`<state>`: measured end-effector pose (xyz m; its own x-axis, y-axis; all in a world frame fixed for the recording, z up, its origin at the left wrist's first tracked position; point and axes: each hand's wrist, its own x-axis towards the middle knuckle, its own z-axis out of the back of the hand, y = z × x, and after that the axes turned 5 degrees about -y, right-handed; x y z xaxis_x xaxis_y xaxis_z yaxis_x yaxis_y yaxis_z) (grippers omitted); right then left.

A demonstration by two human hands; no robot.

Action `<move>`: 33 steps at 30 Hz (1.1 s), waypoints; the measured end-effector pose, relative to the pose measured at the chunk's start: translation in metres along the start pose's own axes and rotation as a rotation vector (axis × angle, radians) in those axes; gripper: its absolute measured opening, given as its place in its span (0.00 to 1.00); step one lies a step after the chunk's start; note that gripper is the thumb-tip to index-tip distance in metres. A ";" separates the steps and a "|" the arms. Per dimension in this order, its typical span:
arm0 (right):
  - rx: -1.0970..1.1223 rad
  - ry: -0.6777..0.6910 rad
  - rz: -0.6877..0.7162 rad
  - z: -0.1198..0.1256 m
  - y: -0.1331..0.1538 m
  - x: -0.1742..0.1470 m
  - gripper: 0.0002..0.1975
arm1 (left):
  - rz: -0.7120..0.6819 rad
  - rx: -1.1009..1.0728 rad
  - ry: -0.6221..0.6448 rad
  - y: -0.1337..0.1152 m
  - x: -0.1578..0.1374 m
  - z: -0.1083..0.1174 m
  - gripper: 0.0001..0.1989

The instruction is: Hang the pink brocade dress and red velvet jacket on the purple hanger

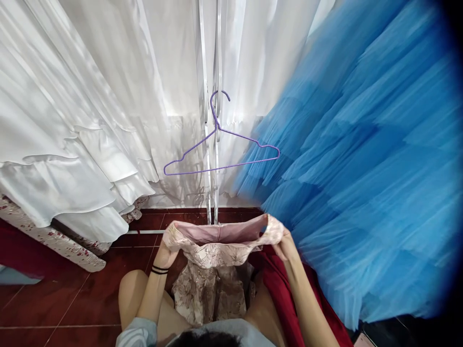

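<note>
A pink and gold patterned dress [211, 258] is stretched by its neckline between my two hands, its skirt hanging down toward my lap. My left hand [167, 254], with dark bands at the wrist, grips the left shoulder; its fingers are mostly covered by the cloth. At the opposite shoulder, my right hand [284, 246] is closed on the fabric. The pink lining shows inside the wide neck opening. Beyond the dress, a purple hanger [217, 171] hangs at a white metal rack [208, 193], with no garment on it.
White ruffled dresses [90, 144] hang at the left, and a large blue tulle gown [354, 183] fills the right. Dark red cloth [280, 284] lies by my right leg. The floor has red tiles [83, 299]. A flowered fabric strip [54, 236] extends at the lower left.
</note>
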<state>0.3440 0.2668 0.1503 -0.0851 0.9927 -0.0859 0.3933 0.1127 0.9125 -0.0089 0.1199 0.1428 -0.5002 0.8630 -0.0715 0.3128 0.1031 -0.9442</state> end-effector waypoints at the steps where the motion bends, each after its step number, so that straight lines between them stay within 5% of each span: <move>1: 0.004 -0.020 0.074 -0.005 0.011 0.007 0.20 | -0.067 -0.033 -0.055 -0.010 0.009 -0.004 0.32; 5: -0.121 0.053 0.221 -0.033 0.050 0.038 0.28 | -0.113 -0.058 -0.095 -0.036 0.045 -0.016 0.42; 9: -0.096 0.042 0.289 -0.060 0.074 0.076 0.29 | -0.310 -0.151 -0.068 -0.054 0.080 -0.015 0.44; 12: -0.006 0.029 0.275 -0.086 0.079 0.099 0.30 | -0.264 -0.205 -0.103 -0.074 0.110 -0.013 0.33; 16: -0.070 0.170 0.243 -0.126 0.065 0.098 0.25 | -0.017 -0.165 -0.420 -0.093 0.136 -0.008 0.11; 18: -0.083 0.203 0.224 -0.137 0.056 0.089 0.24 | -0.006 -0.139 -0.463 -0.094 0.136 0.002 0.05; 24: -0.027 0.221 0.143 -0.146 0.053 0.074 0.26 | -0.127 -0.184 -0.097 -0.101 0.120 0.027 0.16; 29: 0.129 0.218 0.137 -0.157 0.067 0.081 0.27 | -0.349 -0.061 -0.050 -0.154 0.134 -0.004 0.28; 33: 0.225 0.176 0.173 -0.142 0.073 0.097 0.25 | -0.319 0.101 -0.049 -0.191 0.145 -0.035 0.27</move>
<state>0.2349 0.3647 0.2652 -0.1486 0.9773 0.1508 0.6065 -0.0304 0.7945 -0.1128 0.2431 0.3237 -0.5991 0.7701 0.2193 0.0541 0.3122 -0.9485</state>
